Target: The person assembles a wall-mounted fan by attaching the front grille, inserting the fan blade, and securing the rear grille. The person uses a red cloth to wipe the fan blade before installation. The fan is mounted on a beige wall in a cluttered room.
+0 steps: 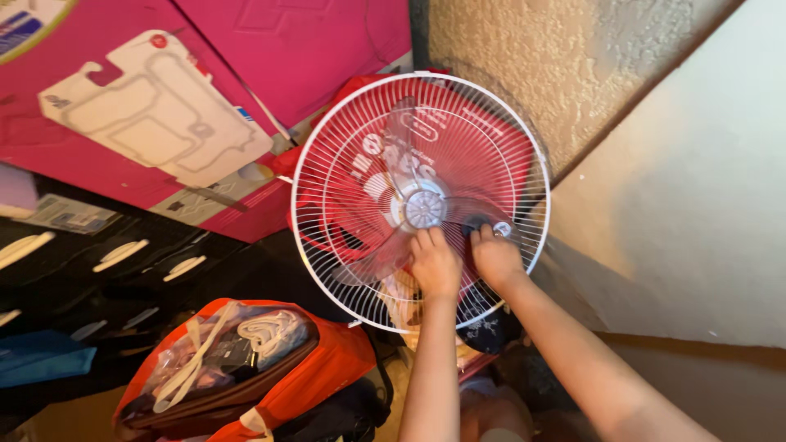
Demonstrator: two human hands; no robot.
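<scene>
Orange bag [319,372] holds bundled goods; left hand [435,263] and right hand [494,257] pinch fan grille [344,147].

I see a round white wire fan guard [421,200] standing upright and facing me, its thin spokes running out from a small white ribbed hub cap [425,209] at the centre to a thick outer ring. Behind the wires I make out translucent blades [360,250] against red. A small dark knob [475,224] sits just right of the hub.
</scene>
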